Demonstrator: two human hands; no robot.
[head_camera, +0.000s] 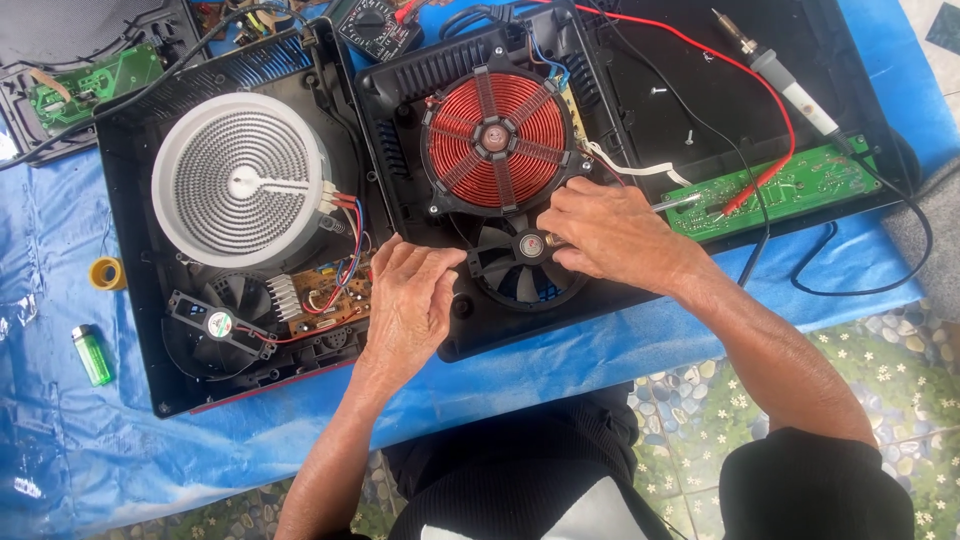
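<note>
1. I see the black induction cooker base (640, 290) already opened, its red copper coil (495, 140) exposed.
2. My left hand (410, 305), fingers curled, presses the black plastic cooling fan (522, 265), which sits below the coil.
3. My right hand (610, 232) is closed on a thin metal screwdriver (675, 203) at the fan; I judge the fan not yet removed.

A blue plastic sheet (120, 440) covers the floor (880, 370), patterned with pebbles and flowers. On the sheet lie two opened black cooker housings (140, 150) (800, 60), a yellow tape roll (106, 272) and a green lighter (93, 355).

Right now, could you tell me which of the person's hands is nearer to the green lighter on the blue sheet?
Left. The left hand rests to the right of the green lighter, across the open cooker base; the right hand lies farther right, over the fan.
</note>
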